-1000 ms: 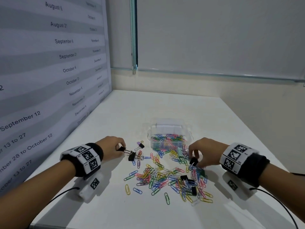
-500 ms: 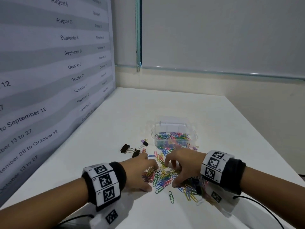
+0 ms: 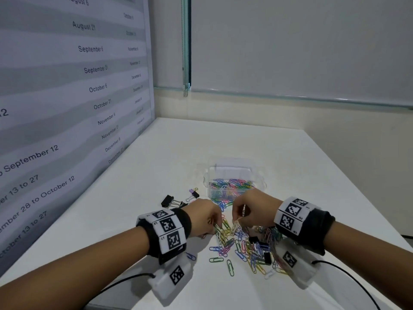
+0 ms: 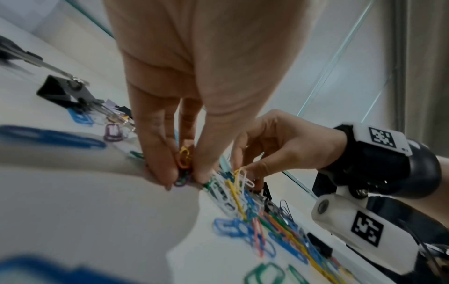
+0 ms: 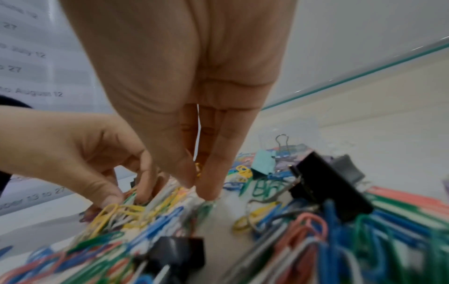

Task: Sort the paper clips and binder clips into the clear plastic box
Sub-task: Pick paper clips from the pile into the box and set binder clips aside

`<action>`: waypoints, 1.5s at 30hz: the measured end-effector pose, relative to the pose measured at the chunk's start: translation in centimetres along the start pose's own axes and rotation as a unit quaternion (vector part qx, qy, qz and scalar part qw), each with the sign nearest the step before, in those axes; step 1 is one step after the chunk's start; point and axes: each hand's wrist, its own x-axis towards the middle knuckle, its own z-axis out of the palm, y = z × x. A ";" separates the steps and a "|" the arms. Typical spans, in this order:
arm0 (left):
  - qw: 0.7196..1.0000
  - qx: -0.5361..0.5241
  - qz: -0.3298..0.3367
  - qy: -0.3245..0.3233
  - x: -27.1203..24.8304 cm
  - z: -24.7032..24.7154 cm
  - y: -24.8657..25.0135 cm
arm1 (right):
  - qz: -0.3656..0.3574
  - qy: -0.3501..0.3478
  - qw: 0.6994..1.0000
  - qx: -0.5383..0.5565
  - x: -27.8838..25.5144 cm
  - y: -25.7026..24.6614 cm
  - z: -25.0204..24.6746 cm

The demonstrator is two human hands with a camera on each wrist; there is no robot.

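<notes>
White table (image 3: pixel 223 139) carries everything. Clear plastic box (image 3: pixel 234 175), part-filled with coloured clips, sits just beyond both grips. Paper clip pile (image 3: pixel 250 245) lies directly under and nearer than the two grips, with black binder clips (image 3: pixel 266 257) mixed in; more binder clips (image 3: pixel 171 201) lie beyond-left of the left grip. Left hand (image 3: pixel 206 217) pinches a small bunch of paper clips (image 4: pixel 183 169) at the pile's left edge, fingertips down. Right hand (image 3: pixel 252 209) pinches white and yellow clips (image 4: pixel 243 177), narrow grip, just beside the left.
</notes>
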 end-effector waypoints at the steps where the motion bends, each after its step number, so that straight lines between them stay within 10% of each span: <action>1: 1.000 -0.025 -0.008 -0.001 0.2 -0.2 -0.2 | 0.007 0.010 1.000 0.004 0.1 0.3 -0.1; 22: 0.973 -0.136 -0.007 0.189 5.9 -4.5 -0.3 | -0.033 -0.049 0.998 -0.033 1.4 -0.4 0.7; 33: 0.973 -0.119 -0.015 0.198 5.4 -4.8 -1.3 | 0.058 0.121 0.990 0.032 2.8 1.5 -3.6; 45: 0.997 0.057 0.002 -0.055 1.3 -2.2 -1.4 | 0.059 0.133 0.989 -0.032 3.8 1.4 -2.6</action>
